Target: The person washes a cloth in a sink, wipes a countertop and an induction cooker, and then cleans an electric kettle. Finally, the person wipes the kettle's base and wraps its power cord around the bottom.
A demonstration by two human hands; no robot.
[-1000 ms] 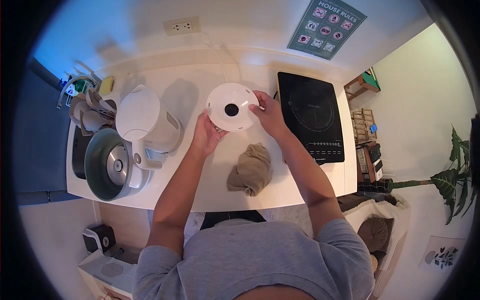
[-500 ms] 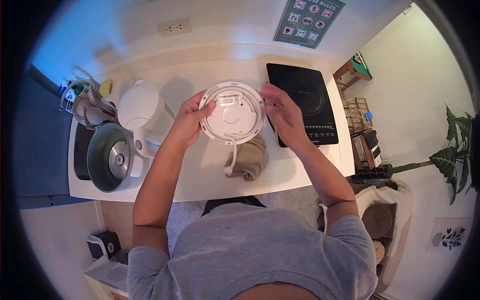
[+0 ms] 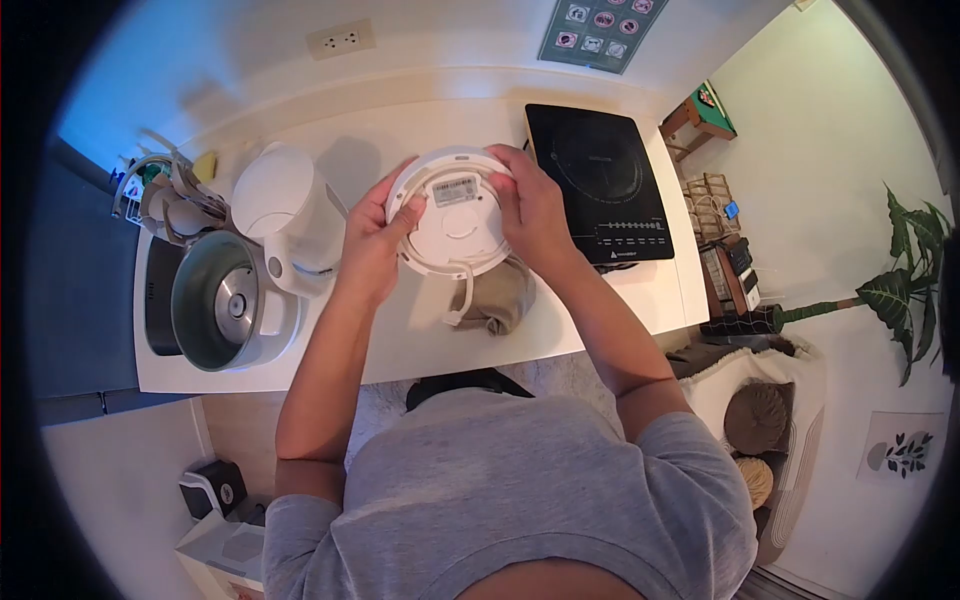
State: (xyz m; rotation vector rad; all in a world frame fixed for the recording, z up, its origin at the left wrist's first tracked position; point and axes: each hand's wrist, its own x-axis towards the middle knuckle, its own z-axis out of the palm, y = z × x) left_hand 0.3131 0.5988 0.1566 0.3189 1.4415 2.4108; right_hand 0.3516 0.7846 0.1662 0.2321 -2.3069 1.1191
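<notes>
Both hands hold a round white base (image 3: 458,225) above the counter, its underside with a label facing up. My left hand (image 3: 378,235) grips its left rim, thumb on the underside. My right hand (image 3: 532,208) is closed round the right rim, thumb also on the underside. A short white cord (image 3: 466,298) hangs from the near edge of the base. Below it, a crumpled beige cloth (image 3: 503,300) lies on the white counter (image 3: 400,345). To the left stands a white kettle (image 3: 285,205) with its handle toward me.
A green-lined pot (image 3: 215,300) stands at the left by the sink (image 3: 160,290), with utensils (image 3: 180,200) behind it. A black induction cooktop (image 3: 600,185) lies on the right. An outlet (image 3: 341,40) is on the wall.
My right hand has moved in from the right and taken hold of the base's right rim. The base has tilted a little, and the whole view has shifted slightly.
</notes>
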